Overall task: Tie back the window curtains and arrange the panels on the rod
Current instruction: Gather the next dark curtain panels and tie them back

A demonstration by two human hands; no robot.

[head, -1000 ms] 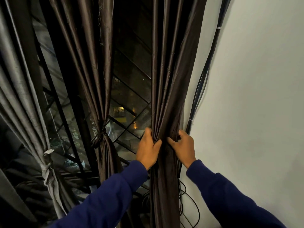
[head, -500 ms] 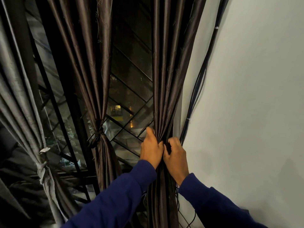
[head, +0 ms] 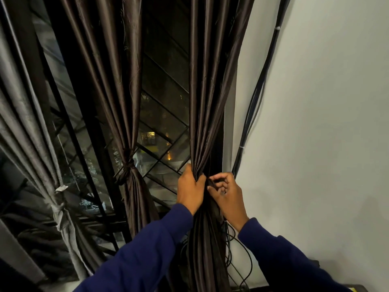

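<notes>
A dark brown curtain panel [head: 207, 106] hangs right of centre, gathered into tight folds. My left hand [head: 189, 190] grips the bunched folds from the left. My right hand [head: 226, 194] is at the right side of the same bunch, its fingers curled and pinching a dark strip of fabric at the gather. A second brown panel [head: 109, 81] to the left is tied with a knot [head: 128, 165]. A grey panel [head: 23, 123] at far left is tied lower down with a grey knot [head: 57, 213]. The rod is out of view.
Behind the panels is a window with a black metal grille [head: 160, 131] and night lights outside. A bundle of black cables [head: 255, 102] runs down the white wall [head: 326, 123] on the right and loops behind the curtain's lower part.
Both hands have closed in on the right panel, bunching it tighter. My right hand has shifted from flat on the fabric to pinching a strip at the gather.
</notes>
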